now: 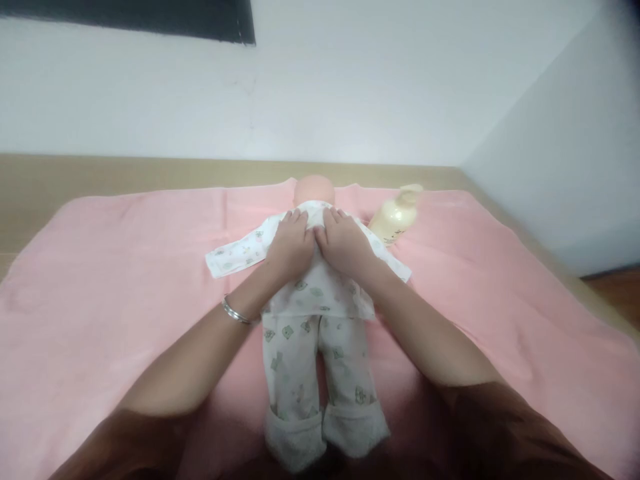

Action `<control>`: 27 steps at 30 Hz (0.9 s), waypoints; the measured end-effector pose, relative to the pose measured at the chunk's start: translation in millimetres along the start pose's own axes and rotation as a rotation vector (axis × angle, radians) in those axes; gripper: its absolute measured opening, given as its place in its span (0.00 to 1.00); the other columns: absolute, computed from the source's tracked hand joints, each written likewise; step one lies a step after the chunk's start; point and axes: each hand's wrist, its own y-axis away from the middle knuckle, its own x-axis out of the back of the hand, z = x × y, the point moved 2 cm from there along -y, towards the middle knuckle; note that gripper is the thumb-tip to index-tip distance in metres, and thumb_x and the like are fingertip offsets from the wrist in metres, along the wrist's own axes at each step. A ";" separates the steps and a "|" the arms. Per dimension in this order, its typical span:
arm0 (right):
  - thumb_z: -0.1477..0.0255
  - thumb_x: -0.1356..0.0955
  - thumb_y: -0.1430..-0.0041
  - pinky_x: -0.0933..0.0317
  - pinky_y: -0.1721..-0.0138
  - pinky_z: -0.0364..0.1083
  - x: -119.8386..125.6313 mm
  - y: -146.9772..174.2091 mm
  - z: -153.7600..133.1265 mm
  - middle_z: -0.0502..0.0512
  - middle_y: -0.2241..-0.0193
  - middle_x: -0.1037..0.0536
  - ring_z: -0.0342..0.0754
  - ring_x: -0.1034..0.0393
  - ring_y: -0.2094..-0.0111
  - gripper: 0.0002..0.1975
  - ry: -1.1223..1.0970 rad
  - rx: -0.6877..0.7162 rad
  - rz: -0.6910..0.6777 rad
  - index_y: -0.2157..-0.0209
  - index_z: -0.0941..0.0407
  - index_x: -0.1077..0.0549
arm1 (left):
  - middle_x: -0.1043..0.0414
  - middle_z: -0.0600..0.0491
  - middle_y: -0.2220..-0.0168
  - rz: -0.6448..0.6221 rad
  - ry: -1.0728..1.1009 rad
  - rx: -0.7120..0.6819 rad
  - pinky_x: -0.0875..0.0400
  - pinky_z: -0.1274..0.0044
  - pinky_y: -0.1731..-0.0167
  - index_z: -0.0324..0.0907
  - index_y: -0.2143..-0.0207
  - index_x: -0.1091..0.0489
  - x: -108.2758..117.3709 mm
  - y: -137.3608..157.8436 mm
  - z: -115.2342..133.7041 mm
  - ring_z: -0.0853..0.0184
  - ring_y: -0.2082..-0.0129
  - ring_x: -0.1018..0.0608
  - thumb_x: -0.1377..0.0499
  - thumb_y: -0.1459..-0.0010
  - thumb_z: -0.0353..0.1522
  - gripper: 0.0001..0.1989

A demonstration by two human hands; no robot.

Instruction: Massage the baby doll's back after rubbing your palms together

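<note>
A baby doll (314, 189) lies stretched out on a pink blanket (150, 300), its head toward the wall. It wears a white printed top (320, 293) with the sleeves spread to both sides and matching trousers (293, 360) with turned-up cuffs. My left hand (293, 243) rests flat on the upper part of the top, fingers stretched toward the head. Beside it my right hand (345, 243) lies the same way, the thumbs close together near the middle. Neither hand grips anything. The doll's face does not show.
A cream pump bottle (397, 217) lies tilted on the blanket, right of the doll and close to its sleeve. Behind the blanket runs a tan surface (200, 175) up to a white wall (350, 93). A dark panel (150, 17) is at the upper left.
</note>
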 end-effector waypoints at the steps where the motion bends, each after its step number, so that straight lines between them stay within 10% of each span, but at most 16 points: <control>1: 0.66 0.47 0.29 0.45 0.32 0.62 0.4 4.5 -5.1 0.76 0.36 0.33 0.67 0.40 0.34 0.31 0.021 -0.003 0.031 0.35 0.74 0.40 | 0.34 0.35 0.37 -0.001 0.014 0.019 0.41 0.56 0.30 0.30 0.43 0.34 0.9 -3.4 -3.2 0.53 0.33 0.33 0.58 0.34 0.32 0.24; 12: 0.66 0.46 0.29 0.38 0.37 0.61 7.0 -2.5 0.7 0.72 0.38 0.30 0.64 0.38 0.34 0.26 -0.081 -0.007 -0.043 0.40 0.66 0.33 | 0.26 0.38 0.54 0.058 -0.134 -0.038 0.31 0.58 0.39 0.37 0.61 0.30 4.6 -0.2 -0.1 0.53 0.48 0.25 0.58 0.34 0.31 0.18; 18: 0.62 0.45 0.29 0.46 0.32 0.59 3.8 -17.5 21.3 0.73 0.34 0.36 0.64 0.43 0.32 0.29 -0.144 -0.082 -0.093 0.38 0.69 0.37 | 0.28 0.34 0.43 0.081 -0.218 -0.139 0.38 0.59 0.31 0.27 0.46 0.32 6.8 18.8 26.7 0.51 0.38 0.29 0.57 0.33 0.29 0.22; 27: 0.67 0.46 0.28 0.40 0.38 0.58 6.0 3.0 -5.1 0.75 0.41 0.28 0.64 0.34 0.39 0.26 0.029 -0.035 0.000 0.40 0.72 0.35 | 0.41 0.37 0.31 -0.112 -0.004 0.133 0.46 0.57 0.28 0.28 0.36 0.40 10.6 -6.6 -0.7 0.51 0.29 0.41 0.59 0.32 0.34 0.28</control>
